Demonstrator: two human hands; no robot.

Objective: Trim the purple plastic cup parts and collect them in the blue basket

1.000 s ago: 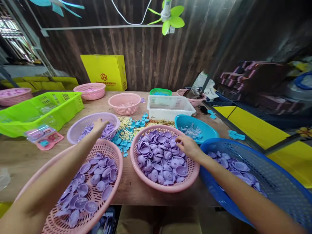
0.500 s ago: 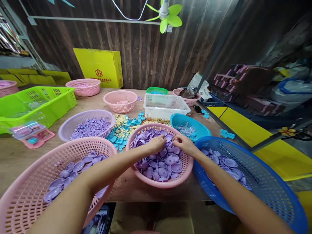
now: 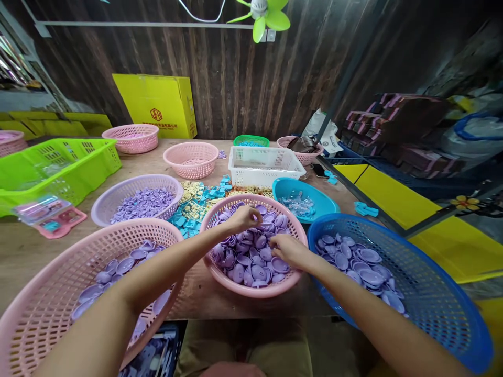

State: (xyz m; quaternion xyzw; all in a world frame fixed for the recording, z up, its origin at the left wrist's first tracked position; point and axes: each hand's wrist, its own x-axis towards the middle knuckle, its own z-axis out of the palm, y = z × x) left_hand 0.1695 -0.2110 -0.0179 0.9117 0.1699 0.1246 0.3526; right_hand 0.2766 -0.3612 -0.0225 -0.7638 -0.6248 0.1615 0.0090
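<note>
A pink round basket (image 3: 255,291) full of purple oval, dish-like plastic pieces (image 3: 257,272) stands in front of me, both hands over it. My left hand (image 3: 244,219) hovers at the far side of the pile, its fingers curled into a pinch; what lies in them is hidden. Nearer and to the right, my right hand (image 3: 288,248) reaches down to the pieces with bent, closed fingers, and I cannot make out what they grip. Similar purple pieces (image 3: 124,266) lie in a larger pink basket (image 3: 35,314) at left, and others in a blue basket (image 3: 436,293) at right.
Behind stand a lilac basket (image 3: 98,201) of small purple parts, a white basket (image 3: 267,175) and a turquoise bowl (image 3: 328,204) with clear pieces. Blue and cream parts (image 3: 196,201) lie loose between them. A lime-green crate (image 3: 94,165) and a yellow box (image 3: 153,104) stand farther left.
My hands have moved apart: the left slightly left and up, the right down and nearer to me into the pile. The view has shifted a little.
</note>
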